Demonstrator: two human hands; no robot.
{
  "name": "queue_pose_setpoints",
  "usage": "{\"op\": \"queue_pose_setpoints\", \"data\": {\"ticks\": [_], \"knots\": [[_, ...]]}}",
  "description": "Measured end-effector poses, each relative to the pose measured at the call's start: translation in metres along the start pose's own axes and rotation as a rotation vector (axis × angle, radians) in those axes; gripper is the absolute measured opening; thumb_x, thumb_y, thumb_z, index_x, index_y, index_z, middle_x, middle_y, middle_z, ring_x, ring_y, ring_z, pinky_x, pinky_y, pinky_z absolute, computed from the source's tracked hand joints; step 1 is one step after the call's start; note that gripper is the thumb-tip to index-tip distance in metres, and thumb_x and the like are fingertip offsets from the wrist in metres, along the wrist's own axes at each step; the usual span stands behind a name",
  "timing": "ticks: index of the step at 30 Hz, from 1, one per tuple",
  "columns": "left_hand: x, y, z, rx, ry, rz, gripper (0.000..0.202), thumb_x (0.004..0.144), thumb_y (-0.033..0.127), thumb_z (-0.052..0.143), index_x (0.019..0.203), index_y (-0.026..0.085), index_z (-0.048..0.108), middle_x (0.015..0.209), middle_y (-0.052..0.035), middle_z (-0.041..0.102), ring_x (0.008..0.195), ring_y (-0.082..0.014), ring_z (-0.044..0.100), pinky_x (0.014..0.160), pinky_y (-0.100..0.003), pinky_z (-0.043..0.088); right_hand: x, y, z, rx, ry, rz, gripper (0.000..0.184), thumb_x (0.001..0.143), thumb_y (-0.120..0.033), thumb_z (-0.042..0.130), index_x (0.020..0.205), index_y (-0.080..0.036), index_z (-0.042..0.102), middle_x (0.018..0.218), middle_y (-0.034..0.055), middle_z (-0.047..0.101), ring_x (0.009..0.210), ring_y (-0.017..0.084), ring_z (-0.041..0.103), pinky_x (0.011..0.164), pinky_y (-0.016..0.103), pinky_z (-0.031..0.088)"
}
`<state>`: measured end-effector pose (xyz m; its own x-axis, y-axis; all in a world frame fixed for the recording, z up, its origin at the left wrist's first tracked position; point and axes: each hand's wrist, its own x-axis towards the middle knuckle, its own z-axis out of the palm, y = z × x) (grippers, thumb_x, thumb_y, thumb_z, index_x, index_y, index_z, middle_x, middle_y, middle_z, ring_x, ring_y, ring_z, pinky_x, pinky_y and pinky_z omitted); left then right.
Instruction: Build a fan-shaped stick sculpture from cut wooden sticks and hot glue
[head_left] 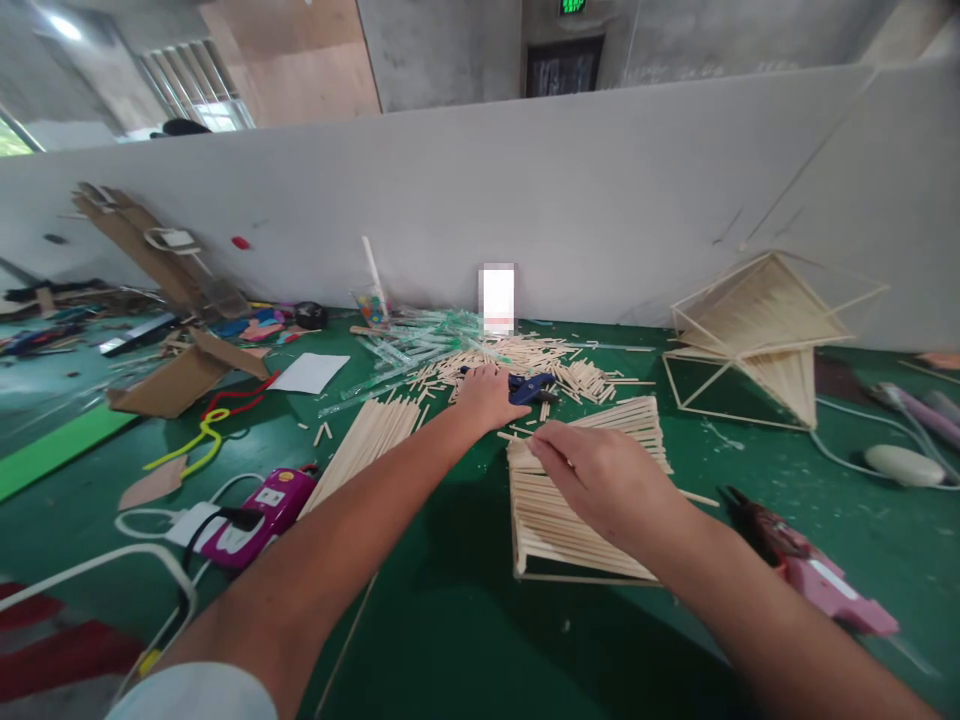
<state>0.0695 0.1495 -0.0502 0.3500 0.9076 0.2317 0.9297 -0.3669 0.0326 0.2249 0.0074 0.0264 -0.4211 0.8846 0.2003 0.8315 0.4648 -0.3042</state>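
Observation:
My left hand (486,395) reaches forward over the green table (465,620) and closes on the blue-handled cutters (531,387), which lie at the edge of a heap of short wooden sticks (525,358). My right hand (600,478) rests on a flat panel of glued wooden sticks (570,480), its thumb and forefinger pinched on a thin stick (517,434) at the panel's upper left edge. A second flat row of sticks (367,445) lies left of my left forearm.
A pink glue gun (810,575) lies at the right. A stick-frame model (757,335) stands at the back right, a magenta power strip (262,510) with white cables at the left. Cardboard pieces (180,375), pipe cleaners and clear tubes (405,345) lie beyond. A grey partition wall bounds the far edge.

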Motion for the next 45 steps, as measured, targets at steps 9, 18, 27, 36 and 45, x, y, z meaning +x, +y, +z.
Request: {"op": "queue_pose_setpoints", "data": {"ticks": [9, 18, 27, 36, 45], "knots": [[-0.045, -0.005, -0.053, -0.295, 0.257, 0.005, 0.024, 0.091, 0.023, 0.046, 0.111, 0.015, 0.056, 0.097, -0.0071, 0.068, 0.084, -0.0148, 0.065, 0.077, -0.027, 0.052, 0.001, 0.003, 0.001, -0.011, -0.025, 0.021, 0.031, 0.097, -0.031, 0.031, 0.084, -0.019, 0.056, 0.067, 0.0023, 0.063, 0.061, 0.016, 0.057, 0.051, 0.027, 0.022], [-0.121, 0.01, -0.092, -0.371, 0.467, 0.429, 0.024, 0.08, 0.013, 0.059, 0.104, 0.018, 0.06, 0.089, -0.0038, 0.07, 0.079, -0.0158, 0.065, 0.07, -0.03, 0.051, 0.001, 0.004, 0.007, 0.03, -0.041, 0.013, 0.029, 0.097, -0.031, 0.032, 0.084, -0.019, 0.055, 0.065, 0.003, 0.063, 0.058, 0.016, 0.056, 0.05, 0.027, 0.022], [-0.116, 0.009, -0.084, -0.292, 0.449, 0.46, 0.006, 0.083, 0.019, 0.061, 0.089, 0.019, 0.06, 0.078, -0.0008, 0.068, 0.072, -0.0135, 0.063, 0.065, -0.027, 0.048, 0.0, 0.005, 0.0, 0.164, -0.026, -0.044, 0.026, 0.093, -0.03, 0.041, 0.078, -0.019, 0.058, 0.065, -0.0011, 0.059, 0.058, 0.011, 0.05, 0.053, 0.025, 0.029], [-0.116, 0.005, -0.08, -0.284, 0.42, 0.506, 0.011, 0.083, 0.018, 0.061, 0.094, 0.019, 0.058, 0.082, -0.0013, 0.069, 0.074, -0.0143, 0.063, 0.067, -0.027, 0.048, -0.002, 0.006, -0.003, 0.122, -0.015, -0.157, 0.026, 0.091, -0.023, 0.041, 0.076, -0.018, 0.062, 0.066, 0.0, 0.061, 0.06, 0.011, 0.05, 0.056, 0.026, 0.028], [-0.12, 0.001, -0.086, -0.22, 0.398, 0.497, 0.006, 0.083, 0.022, 0.06, 0.088, 0.018, 0.06, 0.076, -0.001, 0.067, 0.069, -0.0145, 0.061, 0.062, -0.027, 0.045, -0.003, 0.004, 0.0, 0.052, 0.041, -0.22, 0.028, 0.092, -0.027, 0.04, 0.076, -0.018, 0.061, 0.067, -0.0005, 0.06, 0.059, 0.011, 0.049, 0.055, 0.029, 0.025]]}}
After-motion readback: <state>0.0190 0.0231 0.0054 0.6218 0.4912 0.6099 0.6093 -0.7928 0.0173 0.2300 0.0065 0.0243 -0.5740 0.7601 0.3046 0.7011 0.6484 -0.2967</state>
